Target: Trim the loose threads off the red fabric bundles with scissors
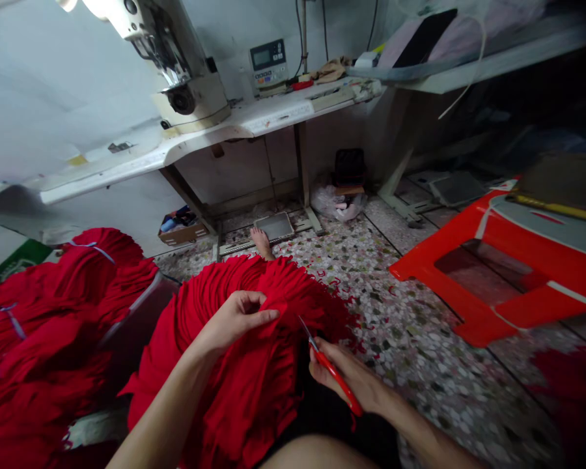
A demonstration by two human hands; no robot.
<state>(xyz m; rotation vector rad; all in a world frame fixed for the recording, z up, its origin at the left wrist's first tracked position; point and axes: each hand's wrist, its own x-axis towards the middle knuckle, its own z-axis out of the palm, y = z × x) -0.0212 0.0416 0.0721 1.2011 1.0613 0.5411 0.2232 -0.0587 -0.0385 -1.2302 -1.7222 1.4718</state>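
While the left hand (238, 319) has fingers pinching one red fabric piece (278, 305), the right hand (356, 374) has 'em curled around one pair of red-handled scissors (336, 376).

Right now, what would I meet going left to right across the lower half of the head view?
Tied red fabric bundles → left hand → right hand holding red-handled scissors → red-orange plastic stool.
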